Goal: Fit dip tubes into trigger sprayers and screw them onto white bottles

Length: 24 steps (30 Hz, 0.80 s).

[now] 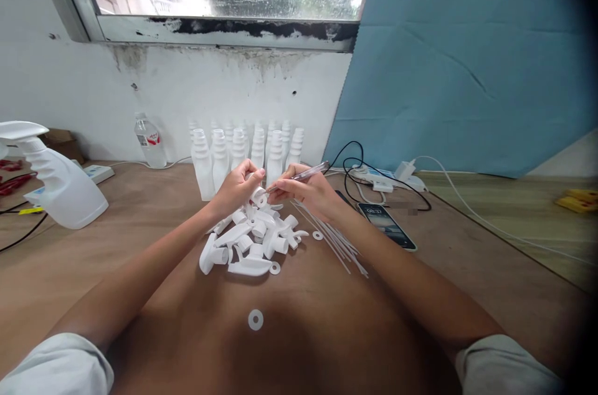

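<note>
My left hand is closed around a white spray trigger head, its round collar facing me. In my right hand a slim pen is gripped, its tip at or close to the collar; whether it touches I cannot tell. Beneath both hands lies a heap of white spray trigger heads. Flat white ring washers lie about it: one ring in front, another ring at the heap's edge, a third ring to its right. Thin white tubes lie beneath my right forearm.
Several white bottles without tops stand behind the hands. A spray bottle with its head on stands at left, a clear water bottle by the wall. At right are a phone, a power strip and loose cables.
</note>
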Motion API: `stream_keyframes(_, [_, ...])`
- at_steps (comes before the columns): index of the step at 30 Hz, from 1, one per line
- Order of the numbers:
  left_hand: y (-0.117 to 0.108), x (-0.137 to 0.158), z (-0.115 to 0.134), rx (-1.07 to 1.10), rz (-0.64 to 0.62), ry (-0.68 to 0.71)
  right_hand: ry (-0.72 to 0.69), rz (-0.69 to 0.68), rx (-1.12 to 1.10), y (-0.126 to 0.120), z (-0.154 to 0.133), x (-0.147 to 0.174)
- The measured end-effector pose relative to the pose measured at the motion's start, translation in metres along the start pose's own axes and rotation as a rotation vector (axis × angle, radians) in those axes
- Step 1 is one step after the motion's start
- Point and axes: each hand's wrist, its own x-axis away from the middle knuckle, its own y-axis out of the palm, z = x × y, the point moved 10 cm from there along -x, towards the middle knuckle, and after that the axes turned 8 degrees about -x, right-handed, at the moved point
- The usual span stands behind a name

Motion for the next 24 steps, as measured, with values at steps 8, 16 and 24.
stream_keyframes(8, [-0.005,0.000,0.000,-0.158,0.029,0.053,0.018,0.007,0.080,-0.003,0.015,-0.001])
stream_keyframes(16, [-0.007,-0.001,0.000,-0.290,0.052,0.083,0.043,0.029,0.164,-0.004,0.015,0.000])
stream_keyframes(24, [-0.004,-0.004,-0.011,-0.541,-0.039,0.116,0.035,-0.023,0.309,-0.006,0.018,-0.001])
